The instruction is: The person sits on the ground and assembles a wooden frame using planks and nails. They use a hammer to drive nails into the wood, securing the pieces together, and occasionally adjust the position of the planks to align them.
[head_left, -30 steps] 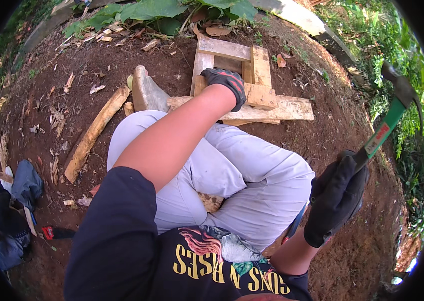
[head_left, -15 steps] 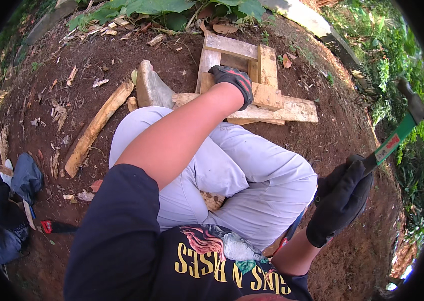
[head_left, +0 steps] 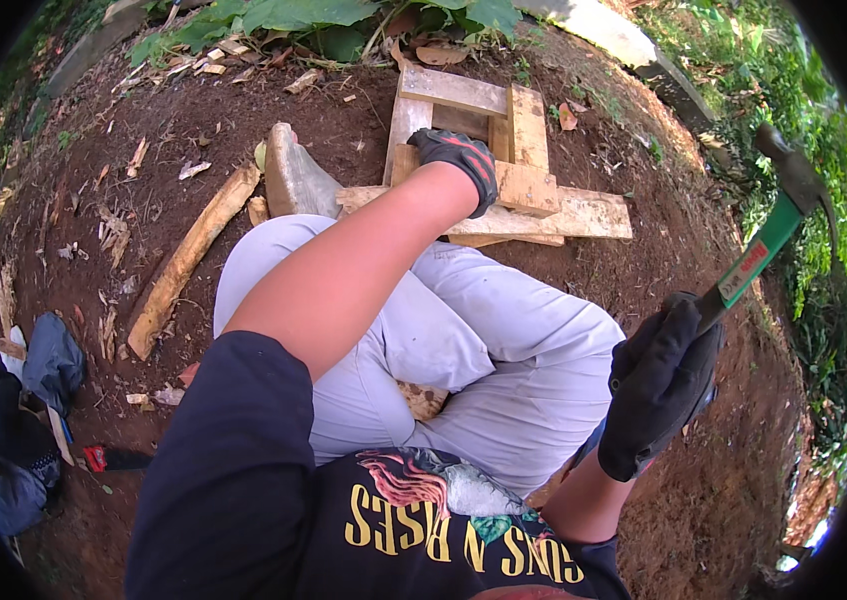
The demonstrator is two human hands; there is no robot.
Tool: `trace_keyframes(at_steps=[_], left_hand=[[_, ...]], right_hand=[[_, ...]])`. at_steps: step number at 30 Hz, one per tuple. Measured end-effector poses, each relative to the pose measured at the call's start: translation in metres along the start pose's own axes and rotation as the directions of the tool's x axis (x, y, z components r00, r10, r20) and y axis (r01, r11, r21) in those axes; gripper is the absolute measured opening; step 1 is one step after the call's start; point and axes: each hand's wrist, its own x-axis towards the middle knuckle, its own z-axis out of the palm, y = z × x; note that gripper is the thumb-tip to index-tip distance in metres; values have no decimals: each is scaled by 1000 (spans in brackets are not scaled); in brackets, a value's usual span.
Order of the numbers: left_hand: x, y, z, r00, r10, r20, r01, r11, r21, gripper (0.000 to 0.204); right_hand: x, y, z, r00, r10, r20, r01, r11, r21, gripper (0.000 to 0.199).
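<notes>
My right hand [head_left: 665, 385], in a black glove, is closed round the handle of a claw hammer [head_left: 768, 240] with a green shaft and a dark metal head. The hammer is raised out to my right, head up and away from the wood. In front of my legs lies a small wooden frame [head_left: 455, 92] made of short planks, with a longer board [head_left: 588, 213] across its near side. My left hand [head_left: 455, 165], in a black glove with red marks, is closed on the frame's near crosspiece [head_left: 528, 188]; its fingertips are partly hidden.
Left of my bare foot [head_left: 298, 178] lies a peeled wooden stick [head_left: 188, 258]. Wood chips [head_left: 213, 62] and leafy plants [head_left: 308, 12] are at the far side. Another person [head_left: 11, 460] sits at the far left, near a red-and-black tool [head_left: 108, 458].
My right hand and the hammer have moved slightly left, with the head a little higher. My left hand keeps its place on the frame.
</notes>
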Motion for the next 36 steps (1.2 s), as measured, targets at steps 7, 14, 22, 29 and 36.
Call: trace_keyframes(at_steps=[7,14,22,29,36], left_hand=[[-1,7,-2,1000,-13,2,13,1000,-8,51],[-1,1,0,1000,4,-6,-3,999,42,51],[5,8,3,1000,19,-14,-19,999,35,51],[-1,-6,3,999,-29,17,29,999,-24,51],[11,6,9,999,38,-33,-37,998,49,60]], right_hand=[[-13,107,48,899,91,429,256,686,-681,30],[-4,26,5,995,90,40,-86,991,-102,27],[5,120,33,910,89,406,241,684,-689,36],[29,26,30,992,-103,69,124,864,-487,34],[41,110,36,917,59,393,226,736,-638,38]])
